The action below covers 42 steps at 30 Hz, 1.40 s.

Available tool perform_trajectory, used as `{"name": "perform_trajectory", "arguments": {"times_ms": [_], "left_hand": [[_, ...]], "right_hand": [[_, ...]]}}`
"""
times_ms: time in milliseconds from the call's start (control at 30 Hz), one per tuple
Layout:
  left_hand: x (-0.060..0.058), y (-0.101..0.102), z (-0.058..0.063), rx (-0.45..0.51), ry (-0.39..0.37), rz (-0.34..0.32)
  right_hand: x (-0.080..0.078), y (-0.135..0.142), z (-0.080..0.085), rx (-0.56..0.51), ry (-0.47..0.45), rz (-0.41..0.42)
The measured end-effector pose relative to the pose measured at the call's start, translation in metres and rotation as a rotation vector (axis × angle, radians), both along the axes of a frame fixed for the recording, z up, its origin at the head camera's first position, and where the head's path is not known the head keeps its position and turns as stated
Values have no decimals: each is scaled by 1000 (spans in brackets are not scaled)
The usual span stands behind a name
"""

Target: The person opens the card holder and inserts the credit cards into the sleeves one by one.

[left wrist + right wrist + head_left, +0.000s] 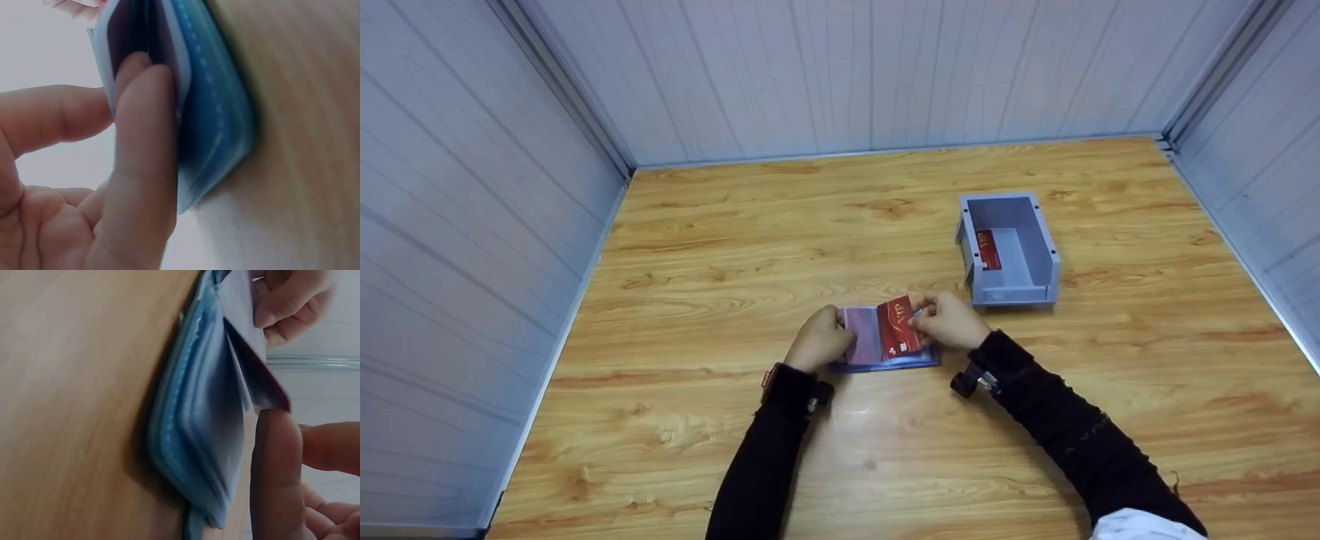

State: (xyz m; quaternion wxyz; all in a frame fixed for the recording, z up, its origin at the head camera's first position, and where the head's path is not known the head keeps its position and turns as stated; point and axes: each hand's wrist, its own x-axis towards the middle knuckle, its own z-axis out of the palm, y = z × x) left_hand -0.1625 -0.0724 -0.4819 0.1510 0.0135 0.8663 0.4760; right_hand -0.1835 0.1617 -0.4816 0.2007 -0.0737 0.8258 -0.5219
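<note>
A blue card holder (pixel 889 366) with clear plastic sleeves lies spread on the table in the head view. My left hand (pixel 820 339) pinches a sleeve (pixel 101 62) at its left side, the fingers inside the sleeve's mouth and the thumb outside. On the right half, a red VIP card (pixel 898 327) slants over the sleeves. My right hand (pixel 951 321) pinches this card by its right edge. In the right wrist view the card (pixel 259 377) stands edge-on above the sleeves, its far end at the holder's middle.
A grey bin (pixel 1015 295) stands beyond my right hand, with another red VIP card (pixel 988 249) inside against its left wall. Pale panel walls (pixel 825 75) enclose the wood-grain table (pixel 720 247) at the back and sides.
</note>
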Motion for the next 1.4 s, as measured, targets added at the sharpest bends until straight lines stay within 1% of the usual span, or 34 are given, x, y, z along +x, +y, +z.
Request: {"name": "perform_trajectory", "arguments": {"times_ms": [133,233,367,433,733,1033,1133,1300,1400], "left_hand": [[0,0,0,-31,36,-11],[-1,0,0,-57,64,-23],[-2,1,-1,-82,76,-27],[-2,1,0,-81,70,-23],[-1,1,2,-57,38,-4],[-2,2,1,-69,33,9],[-2,2,0,-74,46,2],[-2,1,0,-105,80,-21],[-2,1,0,-122,93,-25]], "right_hand": [[-1,0,-3,-2,-8,4],[-1,-1,-5,-1,-35,7],[-1,-3,-6,1,-70,20],[-1,-4,-6,4,-75,19],[0,-11,-6,56,15,2],[1,-15,-7,48,38,11],[1,-17,-7,80,63,8],[3,-20,-4,180,123,25],[3,-22,-2,205,120,26]]}}
